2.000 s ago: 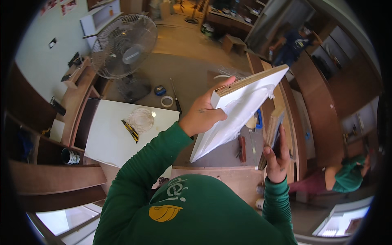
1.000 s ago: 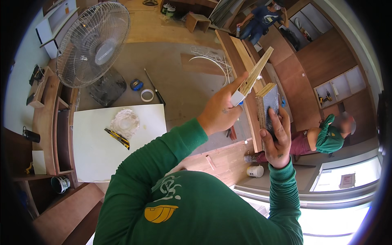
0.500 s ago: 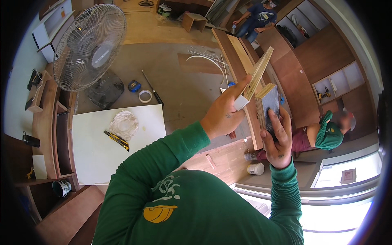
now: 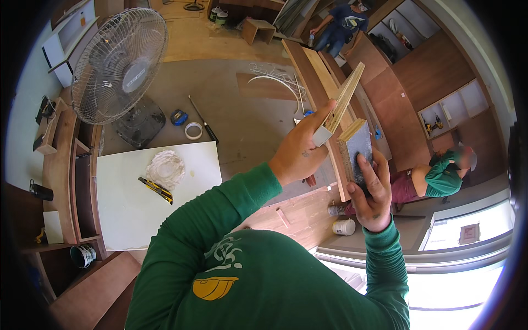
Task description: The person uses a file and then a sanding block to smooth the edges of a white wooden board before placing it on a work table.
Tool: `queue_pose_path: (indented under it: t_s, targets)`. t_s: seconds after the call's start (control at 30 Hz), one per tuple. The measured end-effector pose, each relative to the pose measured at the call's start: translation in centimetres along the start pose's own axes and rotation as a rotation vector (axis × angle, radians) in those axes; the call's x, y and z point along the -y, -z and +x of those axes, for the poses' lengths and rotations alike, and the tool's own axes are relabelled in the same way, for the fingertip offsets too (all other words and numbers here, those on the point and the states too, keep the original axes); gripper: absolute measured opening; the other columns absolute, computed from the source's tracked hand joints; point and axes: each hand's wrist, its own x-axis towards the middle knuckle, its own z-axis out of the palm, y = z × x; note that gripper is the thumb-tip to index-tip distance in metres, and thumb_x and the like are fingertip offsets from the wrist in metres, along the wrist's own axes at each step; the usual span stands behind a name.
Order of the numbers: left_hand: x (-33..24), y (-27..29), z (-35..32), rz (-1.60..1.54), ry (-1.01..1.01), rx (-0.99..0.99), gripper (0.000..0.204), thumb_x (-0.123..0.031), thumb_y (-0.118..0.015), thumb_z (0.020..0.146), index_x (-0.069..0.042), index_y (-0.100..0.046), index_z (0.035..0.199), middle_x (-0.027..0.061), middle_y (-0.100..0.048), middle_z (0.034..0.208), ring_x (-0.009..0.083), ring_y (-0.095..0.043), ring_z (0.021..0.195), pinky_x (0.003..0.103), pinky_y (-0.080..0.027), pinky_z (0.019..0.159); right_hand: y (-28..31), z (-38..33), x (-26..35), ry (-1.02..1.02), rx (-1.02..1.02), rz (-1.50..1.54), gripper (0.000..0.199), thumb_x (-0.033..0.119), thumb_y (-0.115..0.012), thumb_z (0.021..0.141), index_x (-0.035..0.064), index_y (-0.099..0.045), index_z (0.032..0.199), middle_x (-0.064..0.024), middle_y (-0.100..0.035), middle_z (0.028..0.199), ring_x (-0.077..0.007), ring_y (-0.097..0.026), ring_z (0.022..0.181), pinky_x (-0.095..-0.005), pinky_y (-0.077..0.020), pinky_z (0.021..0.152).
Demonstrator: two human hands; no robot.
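My left hand [image 4: 303, 149] is closed around a narrow plywood strip [image 4: 345, 98] with layered edges and a white end face. The strip points up and away to the right. In my right hand [image 4: 377, 192] is a layered wooden block with a dark grey, sandpaper-like face, a sanding block [image 4: 360, 149]. Fingers and thumb pinch its lower part. Block and strip are close side by side; whether they touch I cannot tell.
Left, a white board [image 4: 126, 203] carries a yellow-black utility knife [image 4: 155, 190] and a crumpled whitish cloth [image 4: 166, 169]. Beyond are a fan [image 4: 129, 71], tape roll [image 4: 193, 130] and blue tape measure [image 4: 179, 117]. Long boards [image 4: 308, 71] lie ahead. Two co-workers [image 4: 346, 25] are right.
The sanding block has slid slightly down and toward me along the strip's side. The co-worker at the right has raised a hand toward the head. My grips are unchanged.
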Motion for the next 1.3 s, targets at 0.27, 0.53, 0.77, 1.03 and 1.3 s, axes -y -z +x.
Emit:
queue_pose_path:
  t_s: [0.27,0.53,0.77,1.03,1.3]
  targets:
    - [0.8,-0.6,-0.4,0.158,-0.021,-0.015,0.081,0.017,-0.049,0.083,-0.006,-0.036,0.16,0.0149,-0.059,0.145,0.0167,-0.057,0.128,0.029,-0.046,0.105,0.9,4.7,0.8,-0.036,0.002,-0.158,0.055,-0.002,-0.071,0.087,0.0091,-0.063,0.141,-0.024,-0.054,0.133,-0.0375,-0.062,0.11,-0.0393,-0.0525,0.091]
    - [1.7,-0.5,0.0,0.082,-0.136,-0.012,0.085,0.01,-0.052,0.08,-0.01,-0.035,0.161,0.0194,-0.056,0.146,0.0179,-0.067,0.099,0.028,-0.055,0.08,3.7,3.5,2.3,-0.177,0.029,0.04,0.052,-0.002,-0.066,0.091,0.0024,-0.06,0.142,-0.0215,-0.056,0.128,-0.0285,-0.063,0.107,-0.0345,-0.0524,0.088]
    - [1.9,-0.5,-0.1,0.242,-0.269,-0.048,0.082,0.008,-0.054,0.081,-0.007,-0.036,0.16,0.0196,-0.059,0.143,0.0183,-0.068,0.101,0.03,-0.055,0.083,2.6,3.2,3.6,-0.072,0.119,-0.046,0.048,0.008,-0.069,0.093,0.0063,-0.062,0.14,-0.026,-0.057,0.126,-0.0403,-0.064,0.104,-0.0412,-0.0534,0.088]
    - [1.3,-1.6,-0.3,0.131,-0.101,-0.015,0.08,0.007,-0.054,0.08,-0.003,-0.038,0.158,0.0203,-0.062,0.139,0.0191,-0.067,0.102,0.028,-0.053,0.085,3.4,6.1,1.2,-0.188,0.096,0.141,0.045,0.008,-0.067,0.097,0.0054,-0.062,0.141,-0.0214,-0.06,0.109,-0.031,-0.063,0.087,-0.0361,-0.0522,0.08]
    - [0.4,-1.1,-0.6,0.225,-0.041,-0.01,0.079,0.009,-0.052,0.082,-0.002,-0.036,0.159,0.0193,-0.061,0.139,0.0189,-0.066,0.109,0.03,-0.053,0.091,2.3,4.8,2.9,-0.112,0.103,-0.013,0.044,0.014,-0.067,0.098,0.0088,-0.062,0.141,-0.0174,-0.061,0.104,-0.0285,-0.066,0.082,-0.0379,-0.0535,0.074]
